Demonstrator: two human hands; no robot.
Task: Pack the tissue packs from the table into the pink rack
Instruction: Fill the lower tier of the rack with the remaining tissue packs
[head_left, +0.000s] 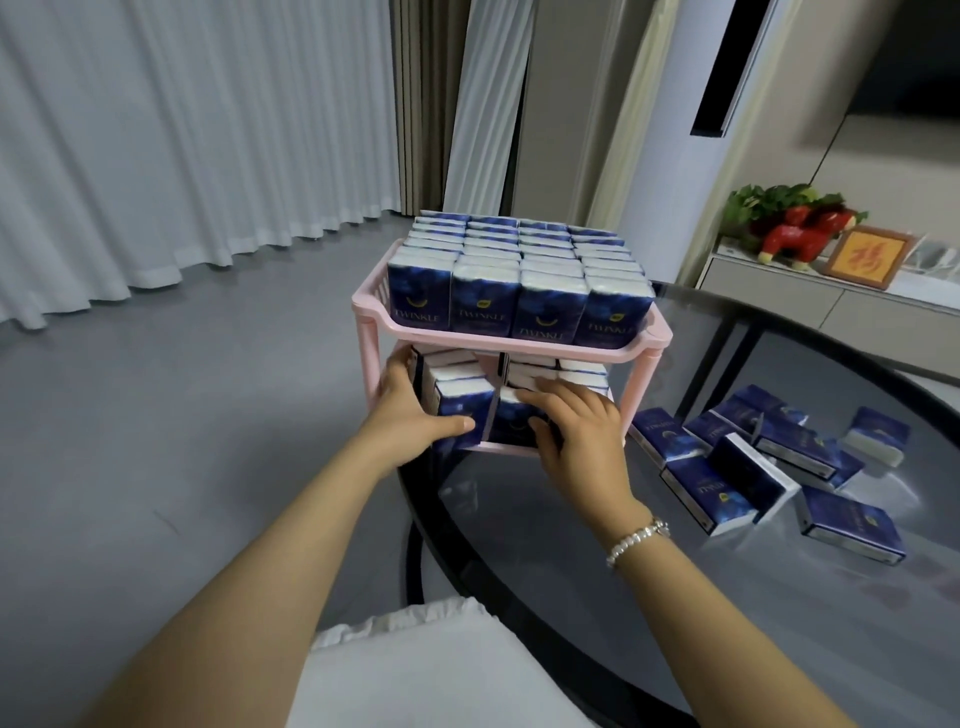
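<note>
Low in the pink rack (371, 304), I am gripping seemingly soft, light tissue packs (462, 410) by their sides, left hand (410, 410) and right hand (576, 426) fingers (540, 387) curled.

Both forearms (270, 571) are bare to the bottom of the view. The right hand (576, 431) wears at its wrist a bracelet (638, 540) of small pearly white beads. Below, a white garment (415, 660) shows a frilled edge.

Soft, even indoor light, slightly dim. Glare streaks on the glass table (753, 613). Curtains (156, 130) bow toward the frame edge: wide-angle distortion. Detail mildly soft.
</note>
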